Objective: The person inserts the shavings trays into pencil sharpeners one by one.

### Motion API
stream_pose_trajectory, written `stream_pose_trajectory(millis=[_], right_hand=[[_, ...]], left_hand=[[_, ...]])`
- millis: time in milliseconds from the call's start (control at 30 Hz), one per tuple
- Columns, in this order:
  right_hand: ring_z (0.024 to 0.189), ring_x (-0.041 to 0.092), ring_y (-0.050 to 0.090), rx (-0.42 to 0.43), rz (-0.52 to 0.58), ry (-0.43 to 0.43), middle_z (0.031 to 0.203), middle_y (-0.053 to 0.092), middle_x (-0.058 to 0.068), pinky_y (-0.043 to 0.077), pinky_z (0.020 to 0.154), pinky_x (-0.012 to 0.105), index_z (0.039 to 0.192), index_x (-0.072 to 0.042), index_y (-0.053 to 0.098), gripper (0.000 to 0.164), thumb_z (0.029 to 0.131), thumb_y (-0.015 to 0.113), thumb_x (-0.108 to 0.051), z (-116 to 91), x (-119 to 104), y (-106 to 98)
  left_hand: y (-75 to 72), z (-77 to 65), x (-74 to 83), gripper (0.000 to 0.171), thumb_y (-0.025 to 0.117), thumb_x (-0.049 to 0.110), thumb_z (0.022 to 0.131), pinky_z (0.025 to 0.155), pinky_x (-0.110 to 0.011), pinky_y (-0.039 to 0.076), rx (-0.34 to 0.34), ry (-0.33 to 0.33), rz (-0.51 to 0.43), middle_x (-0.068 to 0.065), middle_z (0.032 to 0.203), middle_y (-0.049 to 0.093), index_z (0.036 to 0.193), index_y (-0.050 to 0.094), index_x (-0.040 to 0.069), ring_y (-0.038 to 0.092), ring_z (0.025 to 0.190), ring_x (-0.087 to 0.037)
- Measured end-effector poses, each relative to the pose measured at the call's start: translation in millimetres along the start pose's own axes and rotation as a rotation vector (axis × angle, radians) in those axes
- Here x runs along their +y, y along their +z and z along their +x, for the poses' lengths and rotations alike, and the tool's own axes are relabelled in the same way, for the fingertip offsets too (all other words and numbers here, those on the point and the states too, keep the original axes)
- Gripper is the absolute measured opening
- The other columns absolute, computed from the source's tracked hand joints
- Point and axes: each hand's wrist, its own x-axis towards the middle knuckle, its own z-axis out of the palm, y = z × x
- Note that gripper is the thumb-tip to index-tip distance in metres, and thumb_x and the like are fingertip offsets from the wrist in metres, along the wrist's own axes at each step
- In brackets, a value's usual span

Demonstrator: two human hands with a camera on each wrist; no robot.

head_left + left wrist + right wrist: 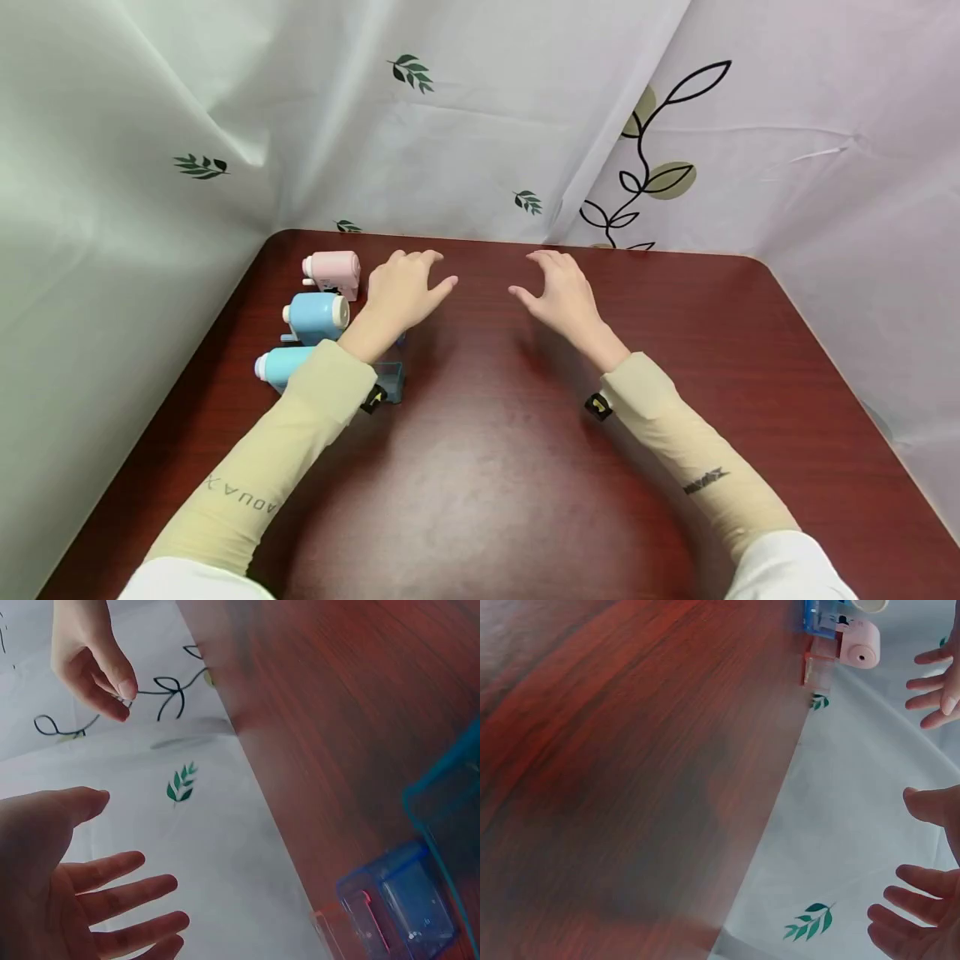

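Observation:
In the head view my left hand (401,292) hovers over the left half of the table with its thumb and fingers apart, holding nothing. Across from it, my right hand (562,292) is also raised, fingers relaxed and nothing in its grasp. Nearest the left hand is a row of hand-crank pencil sharpeners: a pink one (335,268) at the back, a light blue one (311,315) in the middle and a turquoise one (287,364) in front, partly hidden by the left sleeve. A clear blue drawer (409,900) shows in the left wrist view.
The dark red wooden table (480,467) meets a white curtain (480,142) with leaf prints behind it and at both sides. A clear turquoise drawer (390,379) juts out beside the left cuff. Small black straps (597,406) hang at the cuffs.

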Motion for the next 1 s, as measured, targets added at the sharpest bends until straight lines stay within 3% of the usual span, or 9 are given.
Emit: stream_pose_trajectory(millis=[400, 733, 1000], right_hand=[[0.116, 0.031, 0.055, 0.024, 0.008, -0.078, 0.121, 0.064, 0.015, 0.045, 0.098, 0.044, 0.124, -0.002, 0.058, 0.053, 0.083, 0.074, -0.032, 18.7, -14.7, 12.3], [0.120, 0.029, 0.054, 0.032, 0.017, -0.134, 0.123, 0.063, 0.013, 0.044, 0.102, 0.041, 0.125, -0.002, 0.058, 0.052, 0.084, 0.074, -0.028, 28.0, -24.8, 19.5], [0.123, 0.027, 0.052, 0.032, 0.018, -0.159, 0.125, 0.062, 0.011, 0.043, 0.102, 0.041, 0.126, -0.003, 0.057, 0.051, 0.084, 0.073, -0.026, 38.6, -37.8, 25.8]], left_hand=[[-18.8, 10.8, -30.2, 0.050, 0.053, 0.044, 0.094, 0.084, -0.054, 0.049, 0.001, 0.026, -0.080, -0.015, 0.125, 0.063, 0.131, 0.057, 0.011, 0.053, 0.117, -0.036], [-33.5, 20.4, -54.7, 0.044, 0.053, 0.041, 0.095, 0.079, -0.050, 0.049, -0.006, 0.057, -0.114, -0.012, 0.125, 0.062, 0.130, 0.058, 0.014, 0.052, 0.116, -0.032], [-36.7, 24.9, -78.8, 0.043, 0.053, 0.038, 0.096, 0.085, -0.054, 0.047, -0.001, 0.056, -0.081, -0.015, 0.129, 0.060, 0.130, 0.058, 0.013, 0.050, 0.117, -0.035]])
